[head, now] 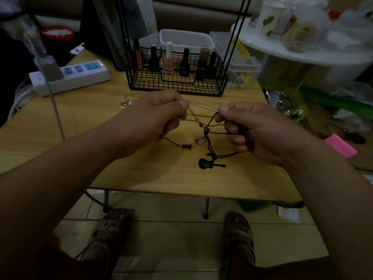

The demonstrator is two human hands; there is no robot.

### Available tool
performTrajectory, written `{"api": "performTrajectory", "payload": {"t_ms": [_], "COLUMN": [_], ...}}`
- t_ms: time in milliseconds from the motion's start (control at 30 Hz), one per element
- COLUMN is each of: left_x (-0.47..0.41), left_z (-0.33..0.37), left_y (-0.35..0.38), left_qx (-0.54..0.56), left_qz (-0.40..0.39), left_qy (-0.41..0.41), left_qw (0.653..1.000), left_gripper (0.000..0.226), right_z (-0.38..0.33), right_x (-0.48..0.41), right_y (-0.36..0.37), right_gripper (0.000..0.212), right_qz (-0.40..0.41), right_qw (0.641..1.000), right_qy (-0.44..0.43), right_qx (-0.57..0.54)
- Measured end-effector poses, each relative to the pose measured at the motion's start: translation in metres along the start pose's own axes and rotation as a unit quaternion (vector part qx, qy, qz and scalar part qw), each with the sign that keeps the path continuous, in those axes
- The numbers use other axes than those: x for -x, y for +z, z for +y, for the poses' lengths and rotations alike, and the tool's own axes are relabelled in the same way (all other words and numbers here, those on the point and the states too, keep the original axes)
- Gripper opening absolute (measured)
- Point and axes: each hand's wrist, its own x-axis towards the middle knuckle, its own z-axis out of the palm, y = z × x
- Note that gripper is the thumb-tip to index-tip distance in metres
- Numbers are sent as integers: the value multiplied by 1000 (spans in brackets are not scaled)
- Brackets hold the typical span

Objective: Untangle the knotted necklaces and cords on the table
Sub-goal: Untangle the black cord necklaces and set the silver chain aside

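Above the wooden table point(141, 174) I hold a tangle of cords between both hands. My left hand point(159, 116) pinches tan beaded cords point(198, 123) and a dark brown cord point(171, 142) that trails below it. My right hand point(248, 128) grips a black cord point(211, 120) between thumb and forefinger, its other fingers curled round more of it. A black guitar pendant point(207, 164) hangs from this cord and rests on the table. A silver chain point(201, 105) runs behind the hands, with its charm point(126, 103) lying at the left. A knot point(206, 130) sits between my hands.
A black wire basket point(177, 85) with several nail polish bottles stands just behind the hands. A white power strip point(70, 76) lies at the back left. Clear plastic boxes point(185, 40) sit behind the basket. A white round shelf point(302, 51) with clutter is at the right.
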Motion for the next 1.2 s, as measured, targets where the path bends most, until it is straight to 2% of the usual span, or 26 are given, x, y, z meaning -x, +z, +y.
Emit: {"api": "performTrajectory", "payload": {"t_ms": [133, 233, 300, 400, 533, 633, 767, 933, 1200], "left_x": [-1, 1, 3, 4, 6, 8, 13, 14, 6], "left_z": [8, 19, 27, 37, 49, 52, 54, 49, 15], "left_y": [-11, -21, -28, -37, -45, -50, -51, -51, -42], "left_qx": [17, -12, -89, -230, -332, -331, -319, -310, -304], "left_qz": [34, 28, 25, 44, 40, 43, 55, 51, 70], "left_qy": [55, 87, 102, 117, 120, 111, 118, 118, 85], "left_qw": [998, 996, 991, 965, 935, 936, 939, 942, 946], "left_gripper": [24, 24, 21, 16, 15, 18, 30, 29, 20], "right_z": [1, 2, 2, 5, 6, 5, 2, 1, 4], "right_x": [1, 3, 3, 2, 1, 3, 8, 11, 13], "right_y": [-3, -4, -6, -9, -12, -10, -8, -6, -4], "right_gripper": [19, 11, 9, 6, 4, 9, 25, 44, 47], "right_qz": [15, 21, 20, 26, 36, 46, 62, 85, 98], "right_qw": [999, 998, 997, 994, 991, 986, 983, 982, 964], "right_qy": [9, 7, 2, 0, -4, -8, -13, -28, -19], "right_qx": [33, 51, 72, 108, 131, 158, 174, 167, 245]}}
